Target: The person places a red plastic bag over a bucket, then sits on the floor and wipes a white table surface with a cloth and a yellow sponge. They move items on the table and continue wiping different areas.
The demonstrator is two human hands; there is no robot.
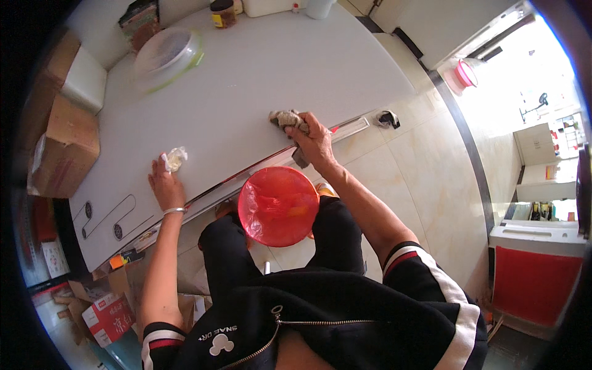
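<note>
My right hand (314, 138) grips a bunched grey-brown cloth (289, 121) at the near edge of a pale table (231, 106); part of the cloth hangs below the hand. To the left, my left hand (167, 185), with a bracelet at its wrist, rests at the tabletop by a crumpled white tissue (175, 158). The tissue lies against the fingers; whether they grip it cannot be told. Between my knees, just below the table edge, stands a red round bin (279, 206) lined with clear plastic.
A covered bowl with a green rim (169, 58), a brown jar (223, 14) and a white tub (319, 7) stand at the table's far side. Cardboard boxes (69, 148) line its left end. More cartons (108, 319) lie at lower left; a red-fronted white cabinet (536, 282) stands right.
</note>
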